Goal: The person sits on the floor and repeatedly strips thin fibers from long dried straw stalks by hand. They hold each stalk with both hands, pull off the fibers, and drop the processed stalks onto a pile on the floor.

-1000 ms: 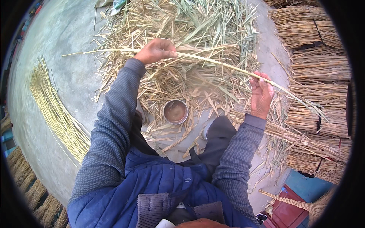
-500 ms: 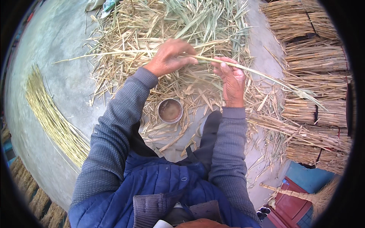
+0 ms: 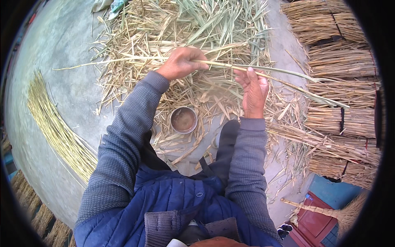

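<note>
A long, thin pale stalk (image 3: 220, 64) crosses in front of me, its fine tip far to the left. My left hand (image 3: 183, 64) is closed around it, thumb and fingers pinching near the middle. At the stalk's right part, my right hand (image 3: 254, 90) holds it between thumb and curled fingers, palm up. Past the left hand's pinch, a greenish leaf strip (image 3: 290, 71) stands apart from the stalk, and both run on to the right. Beneath the hands lies a heap of dry and green leaf strips (image 3: 214, 31).
Between my feet stands a small metal bowl (image 3: 184, 120) with brownish contents. A bundle of yellow-green stalks (image 3: 61, 127) lies at the left. Tied straw bundles (image 3: 341, 61) are stacked at the right, with a finished broom (image 3: 329, 212) below them.
The leaf strip has parted from the stalk at the right, where both ran together before. My left hand has shifted slightly left and down; my right hand has moved slightly right.
</note>
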The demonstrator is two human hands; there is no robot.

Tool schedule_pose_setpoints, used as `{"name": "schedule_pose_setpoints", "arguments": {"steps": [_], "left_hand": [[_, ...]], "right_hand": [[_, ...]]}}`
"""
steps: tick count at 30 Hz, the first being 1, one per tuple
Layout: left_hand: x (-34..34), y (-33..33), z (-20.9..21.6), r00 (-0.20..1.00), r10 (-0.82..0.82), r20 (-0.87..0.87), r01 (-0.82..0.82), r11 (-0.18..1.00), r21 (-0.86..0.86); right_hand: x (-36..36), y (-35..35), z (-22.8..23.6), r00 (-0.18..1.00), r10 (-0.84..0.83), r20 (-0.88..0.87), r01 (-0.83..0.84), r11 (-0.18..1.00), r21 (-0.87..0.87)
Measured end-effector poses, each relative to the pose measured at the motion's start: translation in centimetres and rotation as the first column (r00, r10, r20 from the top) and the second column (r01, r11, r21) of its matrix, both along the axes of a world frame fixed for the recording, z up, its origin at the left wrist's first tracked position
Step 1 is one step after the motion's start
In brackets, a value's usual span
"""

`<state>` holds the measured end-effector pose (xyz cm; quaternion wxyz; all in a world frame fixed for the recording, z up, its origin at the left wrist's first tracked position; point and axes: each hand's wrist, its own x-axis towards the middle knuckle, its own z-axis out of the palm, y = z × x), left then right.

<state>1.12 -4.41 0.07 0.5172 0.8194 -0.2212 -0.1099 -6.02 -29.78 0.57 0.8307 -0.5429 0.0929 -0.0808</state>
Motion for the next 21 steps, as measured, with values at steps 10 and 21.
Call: {"name": "schedule_pose_setpoints", "arguments": {"steps": [10,21], "left_hand": [[1.2,1.6,0.4,0.87,0.251,-0.425,-0.424,0.821,-0.382],[2.7,5.4,-1.6,0.738,0.18,0.65,-0.511,0.778,0.365]], "right_hand": [[-0.1,-0.3,-0.4,0.994,-0.053,-0.093,0.053,0.999,-0.003],[0.1,-1.5,-0.5,0.996,-0.035,-0.083,0.029,0.998,-0.063]]}}
